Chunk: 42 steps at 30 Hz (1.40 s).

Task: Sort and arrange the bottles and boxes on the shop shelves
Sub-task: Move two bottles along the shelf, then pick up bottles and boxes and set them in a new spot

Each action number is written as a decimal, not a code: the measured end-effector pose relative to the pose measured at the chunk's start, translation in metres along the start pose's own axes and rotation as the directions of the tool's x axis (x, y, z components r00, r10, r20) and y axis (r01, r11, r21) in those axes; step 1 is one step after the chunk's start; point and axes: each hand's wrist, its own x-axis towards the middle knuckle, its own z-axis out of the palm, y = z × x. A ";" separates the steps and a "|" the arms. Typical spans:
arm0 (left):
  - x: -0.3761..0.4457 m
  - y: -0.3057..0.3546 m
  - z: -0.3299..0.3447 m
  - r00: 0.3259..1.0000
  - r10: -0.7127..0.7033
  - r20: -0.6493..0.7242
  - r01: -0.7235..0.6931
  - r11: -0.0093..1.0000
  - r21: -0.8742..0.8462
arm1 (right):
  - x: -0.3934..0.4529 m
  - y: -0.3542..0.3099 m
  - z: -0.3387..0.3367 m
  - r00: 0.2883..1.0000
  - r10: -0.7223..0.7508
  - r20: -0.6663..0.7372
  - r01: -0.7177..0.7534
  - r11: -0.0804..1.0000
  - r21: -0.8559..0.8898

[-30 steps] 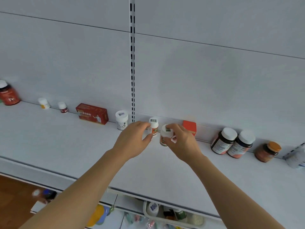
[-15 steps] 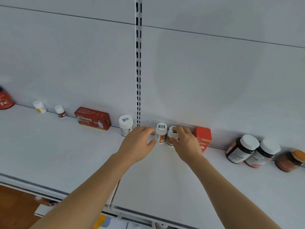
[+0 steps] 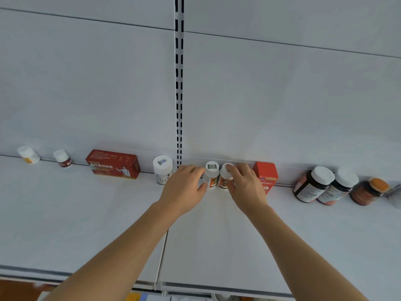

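Note:
Two small white-capped bottles with orange labels stand side by side against the back panel of the white shelf. My left hand grips the left small bottle between thumb and fingers. My right hand grips the right small bottle, fingers curled over its cap. A red box stands just right of my right hand, partly hidden by it. A white bottle stands just left of my left hand.
Along the back stand a long red box, two small white-capped bottles at far left, and two dark white-capped jars plus an orange-lidded jar at right. A slotted upright divides the back panels.
My right hand carried its small bottle back and set it beside the left one against the back panel. The view tilted up and shifted right, so the items moved left in frame.

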 end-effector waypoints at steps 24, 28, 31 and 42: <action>0.013 0.171 0.022 0.935 0.325 -0.142 -0.314 0.945 0.090 | -0.110 0.060 -0.149 0.969 0.196 -0.147 -0.226 0.948 -0.223; -0.001 0.248 0.047 0.923 0.365 -0.122 -0.359 0.931 0.068 | -0.166 0.101 -0.195 0.951 0.286 -0.114 -0.306 0.918 -0.254; -0.011 0.312 0.073 0.910 0.397 -0.121 -0.395 0.918 0.039 | -0.209 0.139 -0.234 0.931 0.350 -0.105 -0.365 0.883 -0.295; -0.020 0.525 0.162 0.834 0.552 -0.018 -0.552 0.833 -0.042 | -0.338 0.282 -0.343 0.779 0.605 -0.163 -0.620 0.706 -0.343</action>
